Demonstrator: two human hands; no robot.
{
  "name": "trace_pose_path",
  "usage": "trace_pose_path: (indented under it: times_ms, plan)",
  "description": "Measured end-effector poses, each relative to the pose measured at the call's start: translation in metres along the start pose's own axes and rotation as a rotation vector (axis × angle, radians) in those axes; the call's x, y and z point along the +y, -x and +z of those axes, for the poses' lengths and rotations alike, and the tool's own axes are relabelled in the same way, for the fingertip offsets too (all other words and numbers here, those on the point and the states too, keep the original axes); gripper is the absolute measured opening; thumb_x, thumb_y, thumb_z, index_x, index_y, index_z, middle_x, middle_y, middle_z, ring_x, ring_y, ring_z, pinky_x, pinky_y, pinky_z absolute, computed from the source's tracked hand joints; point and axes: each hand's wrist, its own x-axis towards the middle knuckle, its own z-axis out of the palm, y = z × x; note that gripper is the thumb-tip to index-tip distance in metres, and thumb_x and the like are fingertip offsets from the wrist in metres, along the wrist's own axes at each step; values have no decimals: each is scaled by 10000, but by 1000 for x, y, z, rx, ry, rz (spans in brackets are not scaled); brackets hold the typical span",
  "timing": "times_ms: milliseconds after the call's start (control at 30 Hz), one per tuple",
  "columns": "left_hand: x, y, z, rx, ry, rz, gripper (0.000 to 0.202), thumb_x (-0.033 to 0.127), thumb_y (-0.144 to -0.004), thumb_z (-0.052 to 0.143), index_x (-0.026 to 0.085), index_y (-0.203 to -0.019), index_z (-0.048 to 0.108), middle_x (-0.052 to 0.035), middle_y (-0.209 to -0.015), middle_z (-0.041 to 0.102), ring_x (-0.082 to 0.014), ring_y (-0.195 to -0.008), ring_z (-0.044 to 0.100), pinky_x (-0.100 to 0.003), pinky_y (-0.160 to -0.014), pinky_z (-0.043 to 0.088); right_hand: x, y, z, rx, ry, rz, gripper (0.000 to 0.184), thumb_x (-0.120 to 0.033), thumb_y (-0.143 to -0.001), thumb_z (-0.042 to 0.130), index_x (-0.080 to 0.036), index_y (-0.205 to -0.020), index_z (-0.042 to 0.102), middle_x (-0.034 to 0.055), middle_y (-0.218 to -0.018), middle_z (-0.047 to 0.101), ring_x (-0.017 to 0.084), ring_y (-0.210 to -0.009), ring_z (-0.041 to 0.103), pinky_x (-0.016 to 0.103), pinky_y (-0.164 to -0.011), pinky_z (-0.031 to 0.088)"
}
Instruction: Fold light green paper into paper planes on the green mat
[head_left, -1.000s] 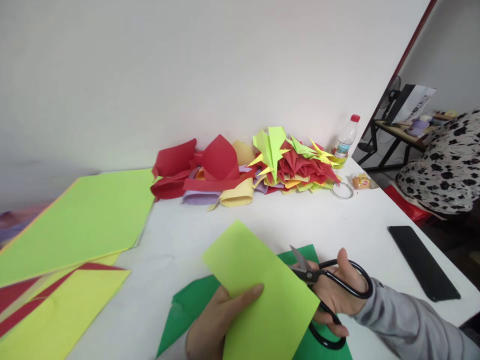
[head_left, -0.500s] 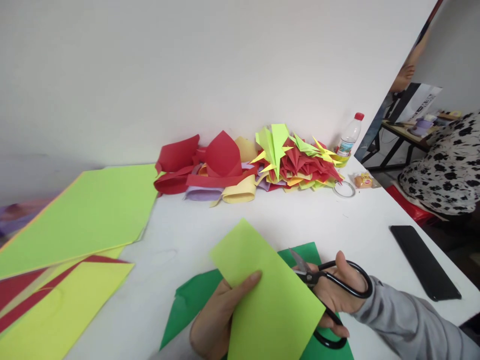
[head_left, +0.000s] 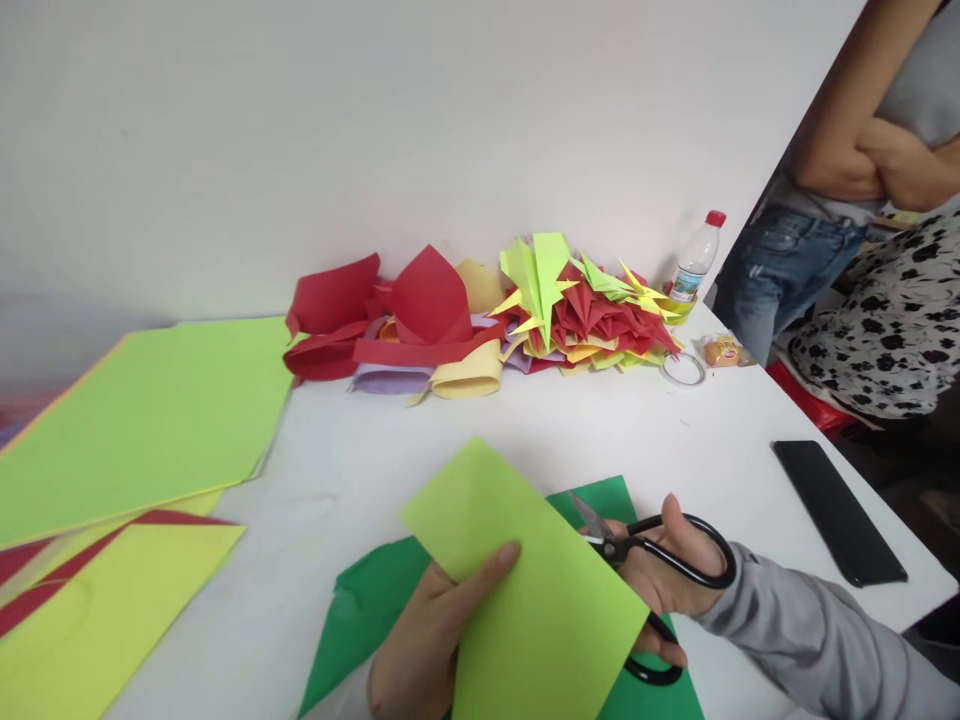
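My left hand (head_left: 442, 625) is closed on a light green sheet of paper (head_left: 544, 590), with the thumb lying across its front. In my right hand (head_left: 667, 580) is a pair of scissors (head_left: 679, 555) with black loop handles. Its handles are spread wide and one blade points up and to the left, just past the sheet's right edge; the other blade is partly hidden behind the paper. Dark green paper (head_left: 375, 600) lies on the table beneath both hands.
Large sheets, the top one light green (head_left: 157, 410), and yellow sheets (head_left: 142, 600) lie at left. Folded red paper pieces (head_left: 431, 300) and spiky paper shapes (head_left: 585, 310) line the wall, near a bottle (head_left: 694, 260), tape roll (head_left: 683, 369) and black phone-like slab (head_left: 840, 512). A person (head_left: 870, 150) stands at right.
The view has shifted slightly, so the table's things sit a little further left. A person with folded arms has come into fuller view at right. Both hands keep their holds.
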Motion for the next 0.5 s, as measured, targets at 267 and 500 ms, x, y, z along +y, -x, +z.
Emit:
trace_pose_path:
  times_ms: [267, 500]
  plan:
    - [2, -1, 0, 15, -21, 11, 553, 285, -650, 821, 142, -1160, 662, -129, -920, 768, -336, -827, 727, -422, -761, 597, -1, -3, 5, -8, -30, -69, 1031, -910, -704, 148, -144, -1385, 262, 31, -728, 625, 86, -392, 443, 259, -427, 418]
    - [4, 0, 0, 32, -31, 28, 480, 288, -640, 826, 130, -1067, 675, -138, -922, 766, -348, -842, 722, -403, -694, 602, -2, 0, 5, -30, -21, -119, 1023, -921, -674, 276, -176, -1374, 311, 41, -766, 628, 83, -418, 466, 234, -406, 422]
